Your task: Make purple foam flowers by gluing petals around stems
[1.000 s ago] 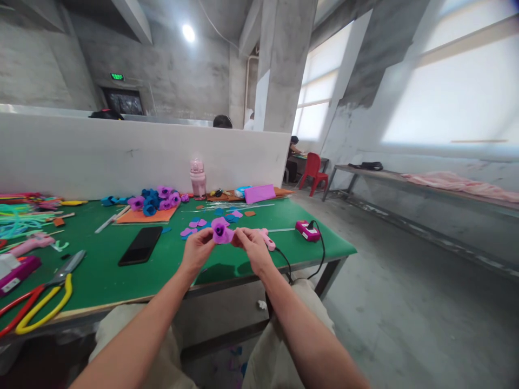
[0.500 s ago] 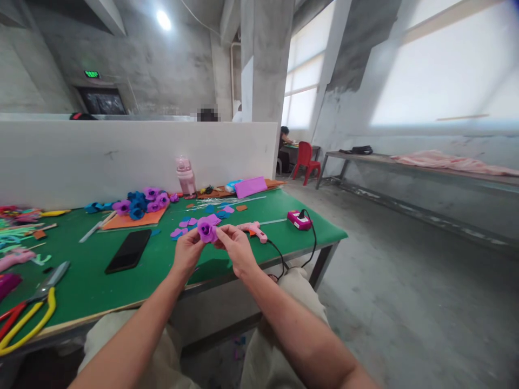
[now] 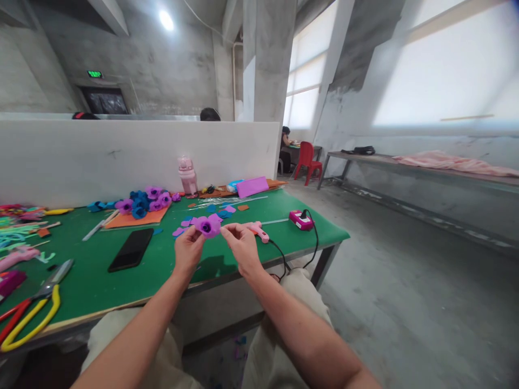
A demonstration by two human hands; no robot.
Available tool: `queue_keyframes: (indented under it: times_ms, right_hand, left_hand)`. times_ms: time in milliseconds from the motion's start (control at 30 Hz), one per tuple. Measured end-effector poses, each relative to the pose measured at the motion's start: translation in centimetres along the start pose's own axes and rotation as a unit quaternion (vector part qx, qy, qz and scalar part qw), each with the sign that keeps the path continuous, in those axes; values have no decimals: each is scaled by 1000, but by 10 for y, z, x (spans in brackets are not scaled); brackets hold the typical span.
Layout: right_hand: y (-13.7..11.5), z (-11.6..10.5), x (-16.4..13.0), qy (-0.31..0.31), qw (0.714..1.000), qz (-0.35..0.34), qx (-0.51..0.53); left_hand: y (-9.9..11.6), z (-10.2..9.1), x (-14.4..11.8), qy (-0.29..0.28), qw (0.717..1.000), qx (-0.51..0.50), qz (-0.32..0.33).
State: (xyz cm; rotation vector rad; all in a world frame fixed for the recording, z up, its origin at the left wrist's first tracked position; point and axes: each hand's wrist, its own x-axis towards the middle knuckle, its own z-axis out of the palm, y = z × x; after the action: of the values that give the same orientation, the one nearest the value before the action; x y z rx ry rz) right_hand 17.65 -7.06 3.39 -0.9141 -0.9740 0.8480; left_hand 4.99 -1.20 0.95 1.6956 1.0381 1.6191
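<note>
A purple handmade flower (image 3: 209, 227) with a dark centre is held up over the near part of the green table. My left hand (image 3: 188, 249) pinches its left side between thumb and fingers. On the opposite side, the closed thumb and fingertips of my right hand (image 3: 242, 246) meet the edge of an outer petal. Loose purple and blue petal pieces (image 3: 186, 222) lie just behind the flower. A pink glue gun (image 3: 259, 231) rests beyond my right hand, which partly hides it.
Several finished purple and blue flowers (image 3: 140, 204) sit on an orange sheet (image 3: 121, 219). A phone (image 3: 130, 249) and yellow-and-red-handled scissors (image 3: 51, 292) lie to the left. A magenta power box (image 3: 300, 220) with a black cable stands right. A pink bottle (image 3: 187, 177) is by the white partition (image 3: 141, 154).
The flower has turned slightly and its petals look more spread. My right hand has shifted a little right, from close against the bloom to its outer edge.
</note>
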Motion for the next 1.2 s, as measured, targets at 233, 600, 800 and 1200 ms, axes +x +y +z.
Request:
queue_keyframes:
  times_ms: [233, 600, 800, 1200]
  right_hand:
    - [2, 3, -3, -27, 998, 57, 20]
    - [0, 4, -5, -24, 996, 69, 46]
    - [-7, 5, -8, -19, 999, 26, -6]
    - [-11, 4, -10, -8, 999, 29, -19]
  left_hand:
    - [4, -1, -3, 19, 999, 40, 25]
    - [2, -2, -6, 14, 998, 26, 57]
    - [-2, -3, -5, 6, 998, 18, 65]
    - [0, -2, -5, 9, 997, 28, 78]
